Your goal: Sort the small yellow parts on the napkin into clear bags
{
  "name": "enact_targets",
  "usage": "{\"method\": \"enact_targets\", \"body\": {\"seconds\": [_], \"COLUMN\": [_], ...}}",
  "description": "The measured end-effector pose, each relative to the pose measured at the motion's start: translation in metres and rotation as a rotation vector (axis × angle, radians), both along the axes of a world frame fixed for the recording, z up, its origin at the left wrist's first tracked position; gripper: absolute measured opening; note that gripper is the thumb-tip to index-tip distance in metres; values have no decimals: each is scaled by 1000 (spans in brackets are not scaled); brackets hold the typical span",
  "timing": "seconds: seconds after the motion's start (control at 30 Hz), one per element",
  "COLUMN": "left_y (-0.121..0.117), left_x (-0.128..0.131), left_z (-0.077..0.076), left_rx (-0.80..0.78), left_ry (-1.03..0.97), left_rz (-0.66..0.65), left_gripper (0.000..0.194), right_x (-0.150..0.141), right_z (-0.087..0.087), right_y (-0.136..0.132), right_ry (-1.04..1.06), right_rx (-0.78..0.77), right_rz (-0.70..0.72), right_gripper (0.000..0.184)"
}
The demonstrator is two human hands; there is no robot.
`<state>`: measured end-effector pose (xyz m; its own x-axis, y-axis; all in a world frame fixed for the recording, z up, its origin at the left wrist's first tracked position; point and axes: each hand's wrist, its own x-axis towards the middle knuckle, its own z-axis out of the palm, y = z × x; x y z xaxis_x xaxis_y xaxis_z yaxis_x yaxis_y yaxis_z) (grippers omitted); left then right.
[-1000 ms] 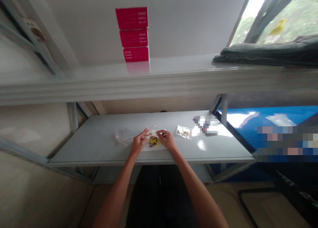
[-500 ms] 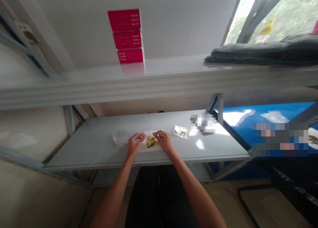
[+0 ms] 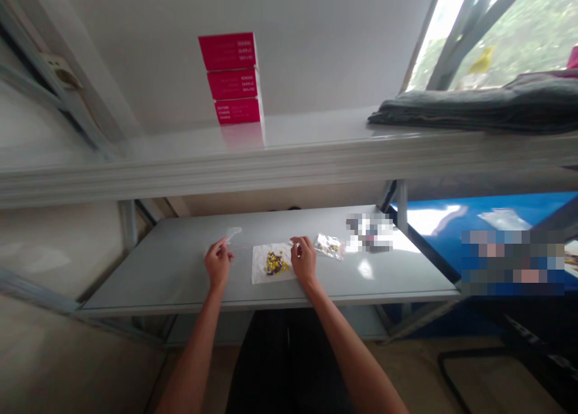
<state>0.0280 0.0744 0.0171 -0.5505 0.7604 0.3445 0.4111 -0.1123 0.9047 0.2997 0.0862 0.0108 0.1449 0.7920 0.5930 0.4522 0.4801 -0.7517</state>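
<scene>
While held apart, left hand [image 3: 218, 262] pinches a clear plastic bag [image 3: 233, 235] at fingertips; right hand [image 3: 303, 260], empty, rests just beside a paper sheet [image 3: 261, 268] bearing yellow and dark pieces [image 3: 273, 263] on a grey shelf [image 3: 135, 287]. Small filled bag [image 3: 329, 246] lies near; red boxes [image 3: 232, 77] stand stacked farther off, on an upper shelf [image 3: 180, 146].

The single camera rides on the person's head, close above the work and tipped forward and down. From there it looks over the left hand [image 3: 218, 262] and right hand [image 3: 303, 260] onto the low metal shelf [image 3: 149, 281], with the upper shelf [image 3: 289, 161] crossing the frame farther out.
</scene>
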Motion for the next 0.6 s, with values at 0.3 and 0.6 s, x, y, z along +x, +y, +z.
{"method": "enact_targets", "body": {"seconds": [0.3, 0.6], "left_y": [-14, -5], "left_x": [-35, -26], "left_z": [3, -28], "left_rx": [-230, -125], "left_ry": [599, 762], "left_rz": [365, -197], "left_gripper": [41, 41], "right_x": [4, 122], "right_z": [4, 4], "right_y": [-8, -12], "right_ry": [-183, -671], "right_rx": [31, -200], "right_rz": [-208, -399], "right_gripper": [28, 57]}}
